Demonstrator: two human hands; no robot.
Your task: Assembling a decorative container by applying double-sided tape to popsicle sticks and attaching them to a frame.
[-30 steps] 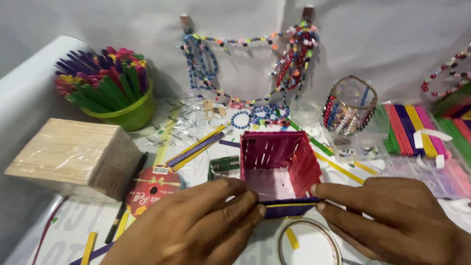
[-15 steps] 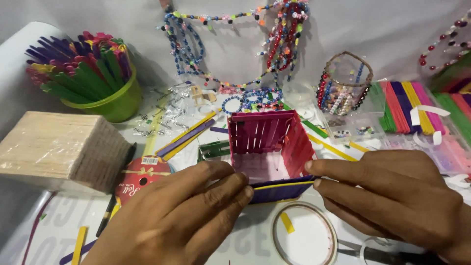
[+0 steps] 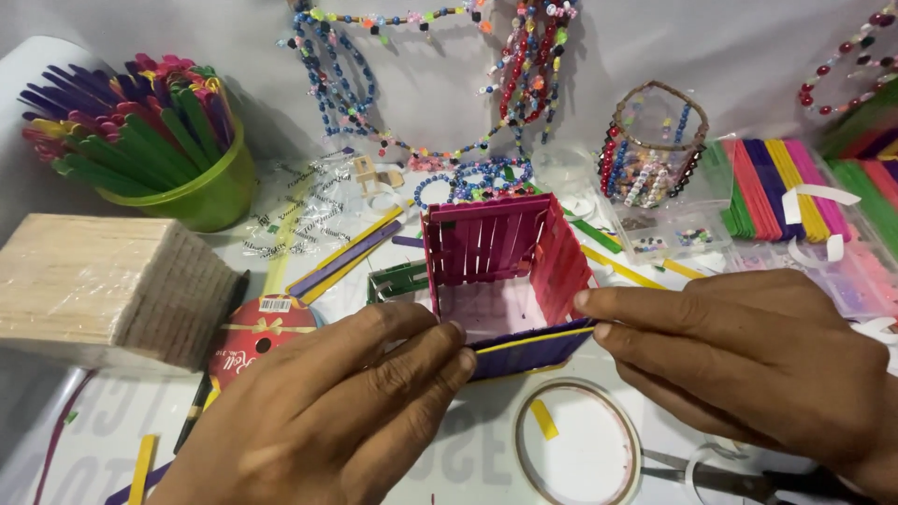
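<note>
Green cup (image 3: 201,192) holds coloured sticks (image 3: 122,117); both hands pinch the stick box (image 3: 505,271).

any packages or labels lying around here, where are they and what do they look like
Wrapped block of plain wooden sticks: far left, boxy, pale tan under clear film.
Round red ribbon spool: beside the left hand, with a small white barcode sticker and a gold bow picture.
Clear crinkled wrapper: right of the green cup, see-through with dark print.
Clear bead box: behind the right hand, rectangular, small compartments.
</note>
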